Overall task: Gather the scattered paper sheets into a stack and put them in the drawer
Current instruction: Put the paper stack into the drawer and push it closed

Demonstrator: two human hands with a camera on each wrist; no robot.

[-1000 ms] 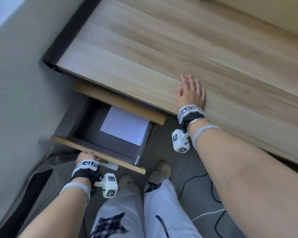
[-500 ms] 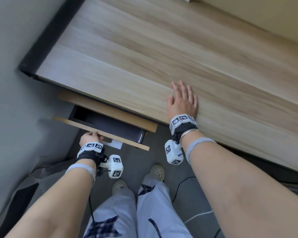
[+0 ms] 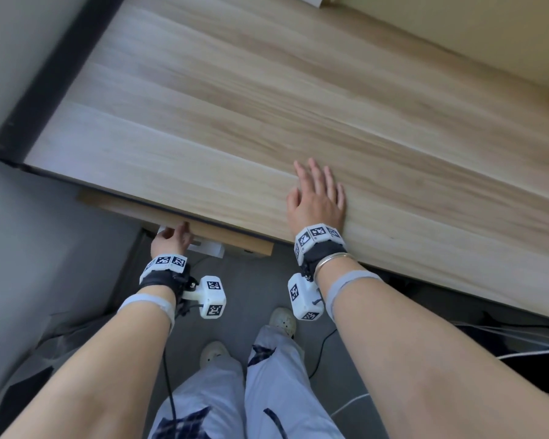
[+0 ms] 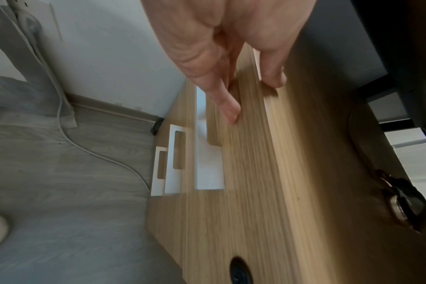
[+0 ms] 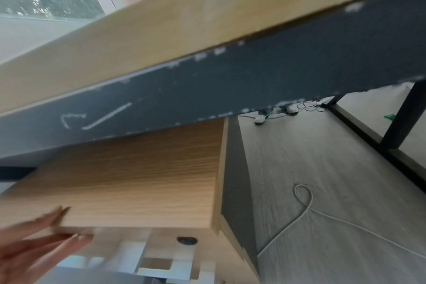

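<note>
Drawer: the light-wood drawer front point(image 3: 203, 231) is sitting shut under the near edge of the pale wooden desk top point(image 3: 298, 99), only its top edge peeking out in the head view.
Paper sheets: not showing in any view; with the drawer shut I cannot tell where they are lying.
Left hand: the left hand point(image 3: 171, 240) is pressing on that drawer front, fingers point(image 4: 227, 109) straight and slightly apart, tips touching the wood just beside the white rectangular handle plate point(image 4: 208, 173).
Right hand: the right hand point(image 3: 317, 201) is lying flat on the desk top, right at its near edge, fingers straight and nearly together, holding nothing.
Edges: the dark metal frame rail point(image 5: 231, 84) is running directly under the desk top, with the drawer cabinet's right side just below it.
Open room: grey wood-look floor point(image 5: 328, 192) is opening out to the right of the cabinet, a thin white cable point(image 5: 302, 209) looping across it; the person's feet are standing near the cabinet.
Left side: the grey wall point(image 3: 29, 264) is closing in beside the desk's dark end.
</note>
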